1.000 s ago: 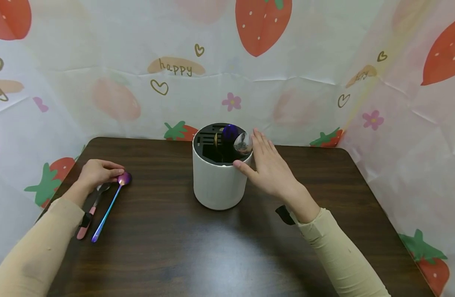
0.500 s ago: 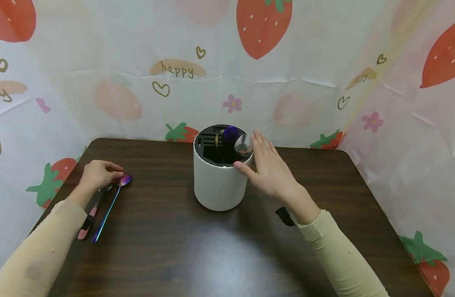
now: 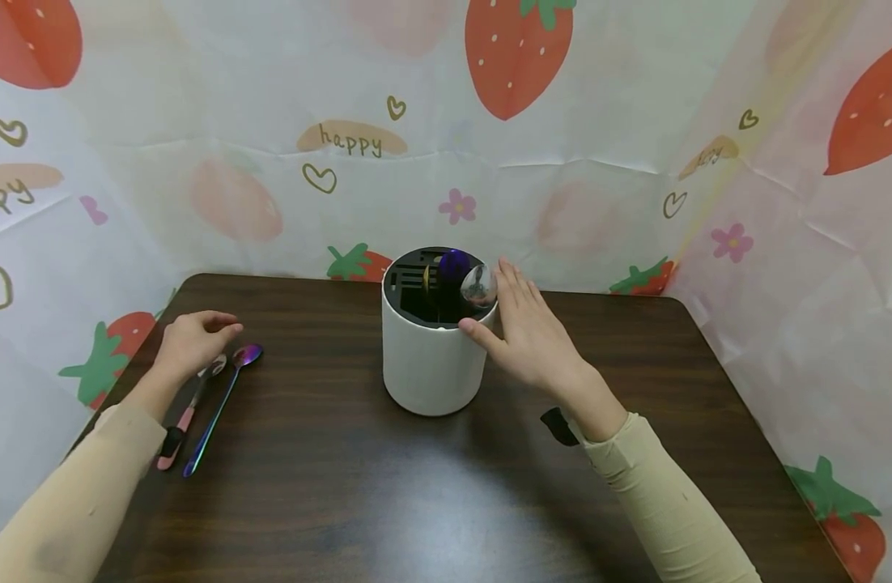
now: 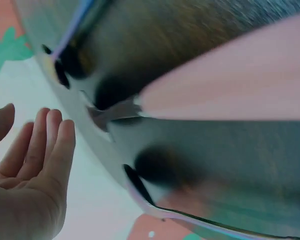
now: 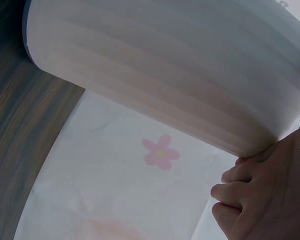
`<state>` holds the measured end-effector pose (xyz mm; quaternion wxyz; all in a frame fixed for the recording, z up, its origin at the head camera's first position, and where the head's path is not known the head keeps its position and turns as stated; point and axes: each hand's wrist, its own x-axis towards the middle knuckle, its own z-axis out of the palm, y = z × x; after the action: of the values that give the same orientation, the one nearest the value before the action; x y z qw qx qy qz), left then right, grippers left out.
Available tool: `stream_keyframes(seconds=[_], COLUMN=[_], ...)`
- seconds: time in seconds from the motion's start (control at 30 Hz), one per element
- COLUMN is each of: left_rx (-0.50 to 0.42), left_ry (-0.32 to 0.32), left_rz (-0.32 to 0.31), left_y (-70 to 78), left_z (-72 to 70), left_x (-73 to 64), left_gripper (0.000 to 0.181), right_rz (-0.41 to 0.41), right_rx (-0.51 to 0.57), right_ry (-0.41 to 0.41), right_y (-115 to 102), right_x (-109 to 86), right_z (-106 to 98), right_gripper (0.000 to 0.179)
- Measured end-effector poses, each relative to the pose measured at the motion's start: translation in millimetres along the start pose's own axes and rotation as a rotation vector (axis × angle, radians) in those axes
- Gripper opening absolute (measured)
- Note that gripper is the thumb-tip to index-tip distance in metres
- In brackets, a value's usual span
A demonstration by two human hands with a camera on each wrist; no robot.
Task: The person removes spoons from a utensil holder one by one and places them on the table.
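Note:
My left hand [image 3: 193, 344] hovers at the table's left side, its fingers loosely bent and holding nothing. Just below it lie a shiny purple-blue spoon [image 3: 248, 355] and a pink-handled spoon [image 3: 187, 419], side by side. The left wrist view shows the pink handle [image 4: 215, 85] up close, with another thin iridescent utensil [image 4: 190, 216] along the bottom. My right hand [image 3: 533, 332] rests with straight fingers against the white round cutlery holder [image 3: 431, 372]. From its black slotted top rise a dark blue spoon [image 3: 454, 265] and a silver spoon [image 3: 479, 286].
The dark wooden table [image 3: 329, 502] has rounded back corners. A strawberry-print cloth [image 3: 606, 121] hangs behind it and at both sides. Something thin and gold [image 3: 427, 279] also stands in the holder's top.
My left hand has come away from the purple-blue spoon's bowl, where its fingertips were before. Both spoons stay on the table. The right hand keeps its place on the holder.

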<state>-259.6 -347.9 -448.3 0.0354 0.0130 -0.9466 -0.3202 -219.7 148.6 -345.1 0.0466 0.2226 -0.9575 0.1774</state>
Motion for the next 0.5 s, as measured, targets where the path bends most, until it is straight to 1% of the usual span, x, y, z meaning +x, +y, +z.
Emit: stream_keyframes(seconds=[0.23, 0.5], left_rx=[-0.074, -0.144], left_ry=[0.099, 0.188], left_rz=[0.055, 0.106], left_y=[17.7, 49.9], left_z=[-3.0, -8.3], left_x=[-6.9, -14.4], left_gripper=[0.050, 0.055], right_rz=[0.000, -0.002], right_rx=[0.004, 0.011], right_ry=[-0.003, -0.002], right_y=[1, 0], right_x=[0.1, 0.1], right_z=[1, 1], right_gripper=[0.102, 0.102])
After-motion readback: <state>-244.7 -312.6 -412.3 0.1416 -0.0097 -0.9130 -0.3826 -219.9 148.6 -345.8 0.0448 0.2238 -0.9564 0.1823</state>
